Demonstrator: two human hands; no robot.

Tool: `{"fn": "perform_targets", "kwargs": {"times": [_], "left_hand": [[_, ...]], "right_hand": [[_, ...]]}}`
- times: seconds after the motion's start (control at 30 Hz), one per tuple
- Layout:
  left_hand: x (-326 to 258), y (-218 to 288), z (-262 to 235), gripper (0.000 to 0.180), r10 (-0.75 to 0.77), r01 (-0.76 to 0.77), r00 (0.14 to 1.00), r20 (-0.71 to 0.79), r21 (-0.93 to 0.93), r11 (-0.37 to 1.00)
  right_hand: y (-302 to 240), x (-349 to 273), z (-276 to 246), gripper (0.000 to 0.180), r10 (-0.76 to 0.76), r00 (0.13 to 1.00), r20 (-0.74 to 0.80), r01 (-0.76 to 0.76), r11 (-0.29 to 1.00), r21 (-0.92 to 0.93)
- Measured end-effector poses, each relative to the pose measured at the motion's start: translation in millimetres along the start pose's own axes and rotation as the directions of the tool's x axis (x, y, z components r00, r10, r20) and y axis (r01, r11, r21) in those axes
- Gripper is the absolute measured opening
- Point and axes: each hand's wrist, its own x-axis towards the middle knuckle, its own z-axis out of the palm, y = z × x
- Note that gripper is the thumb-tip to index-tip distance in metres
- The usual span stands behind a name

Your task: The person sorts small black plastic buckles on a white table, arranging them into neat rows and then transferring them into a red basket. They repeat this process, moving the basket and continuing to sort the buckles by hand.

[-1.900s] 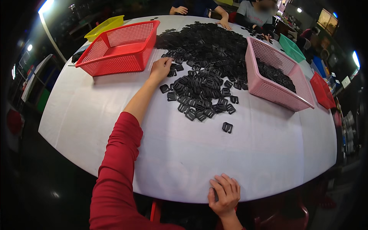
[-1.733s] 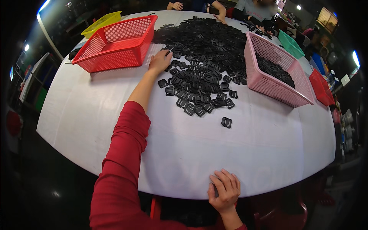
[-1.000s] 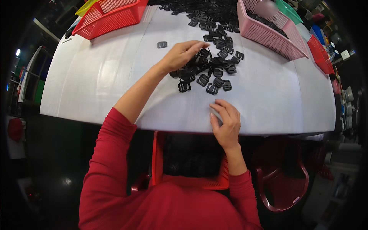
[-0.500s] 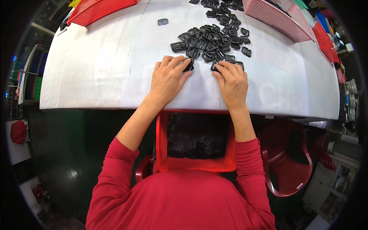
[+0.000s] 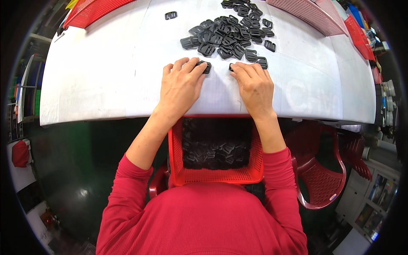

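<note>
A loose pile of black plastic strap buckles (image 5: 225, 37) lies on the white-covered table. Just in front of its left part, my left hand (image 5: 180, 85) has its fingers closed on a black slide buckle (image 5: 207, 67), which shows partly beyond the fingertips. My right hand (image 5: 257, 89) pinches another black buckle (image 5: 231, 67) between thumb and fingers at the tabletop, and most of that piece is hidden. A gap of bare tabletop separates the two hands. One single buckle (image 5: 171, 15) lies apart at the far left of the pile.
Below the table edge, a red plastic basket (image 5: 174, 157) at my lap holds many black buckles. A red basket (image 5: 95, 12) stands at the far left, a pink one (image 5: 314, 19) at the far right. A dark red chair (image 5: 321, 185) is at the right.
My right hand has drawn its buckle out from the pile's near edge, slightly toward the left hand. My left hand still has its buckle. The whole view has shifted a little.
</note>
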Motion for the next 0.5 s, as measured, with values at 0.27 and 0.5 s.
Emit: {"fn": "perform_targets", "kwargs": {"times": [0.27, 0.5], "left_hand": [[-4, 0, -14, 0.019, -0.123, 0.125, 0.992, 0.025, -0.290, 0.949], [7, 32, -48, 0.027, -0.085, -0.003, 0.990, -0.109, -0.632, 0.775]], "right_hand": [[2, -2, -24, 0.023, 0.282, 0.925, 0.256, -0.338, 0.917, 0.210], [46, 15, 3, 0.022, 0.079, 0.997, 0.022, -0.076, 0.991, -0.109]]}}
